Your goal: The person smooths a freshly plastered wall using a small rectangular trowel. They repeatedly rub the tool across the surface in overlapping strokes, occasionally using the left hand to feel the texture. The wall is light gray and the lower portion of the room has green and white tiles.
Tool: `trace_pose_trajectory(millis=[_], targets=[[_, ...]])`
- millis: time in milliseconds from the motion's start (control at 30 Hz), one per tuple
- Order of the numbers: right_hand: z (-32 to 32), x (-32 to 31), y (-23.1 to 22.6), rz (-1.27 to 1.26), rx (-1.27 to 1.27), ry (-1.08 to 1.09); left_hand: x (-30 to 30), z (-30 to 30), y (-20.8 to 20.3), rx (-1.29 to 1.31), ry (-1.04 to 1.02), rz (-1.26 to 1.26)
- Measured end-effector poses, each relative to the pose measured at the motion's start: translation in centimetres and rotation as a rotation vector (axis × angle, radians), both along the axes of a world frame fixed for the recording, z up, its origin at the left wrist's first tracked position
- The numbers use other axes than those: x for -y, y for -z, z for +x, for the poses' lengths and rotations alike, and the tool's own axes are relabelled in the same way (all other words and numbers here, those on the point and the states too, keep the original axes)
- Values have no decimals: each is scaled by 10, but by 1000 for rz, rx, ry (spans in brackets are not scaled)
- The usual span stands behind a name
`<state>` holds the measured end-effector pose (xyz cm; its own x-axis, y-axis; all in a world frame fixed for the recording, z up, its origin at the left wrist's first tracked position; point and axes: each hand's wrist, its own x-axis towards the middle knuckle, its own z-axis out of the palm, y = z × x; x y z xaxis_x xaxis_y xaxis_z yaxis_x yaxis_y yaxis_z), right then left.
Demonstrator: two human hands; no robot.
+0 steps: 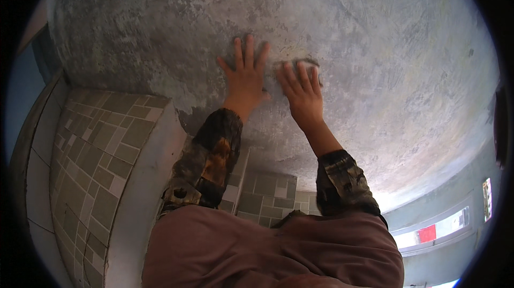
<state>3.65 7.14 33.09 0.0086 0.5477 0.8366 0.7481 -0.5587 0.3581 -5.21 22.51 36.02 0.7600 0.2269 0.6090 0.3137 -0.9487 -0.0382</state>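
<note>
A grey, patchy cement-like surface (375, 47) spreads in front of me. My left hand (245, 76) lies flat against it, fingers spread and nothing in them. Just to its right, my right hand (303, 95) presses a thin whitish pad (309, 64) onto the same surface. Only the pad's upper edge shows past the fingertips, with a dark shadow along it. Its exact kind is hidden under the fingers. Both of my arms are stretched out in dark patterned sleeves.
Greenish-grey tiling (101, 148) with a pale raised edge (139, 165) lies at the left. More tiles (267, 197) show between my forearms. A bright window (436, 232) with a red patch sits low at the right, in a bluish wall (450, 186).
</note>
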Motion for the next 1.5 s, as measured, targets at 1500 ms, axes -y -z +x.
trace_pose_trajectory(millis=[1500], targets=[[25, 63, 1, 159, -81, 204, 44, 22, -15, 57, 146, 115]])
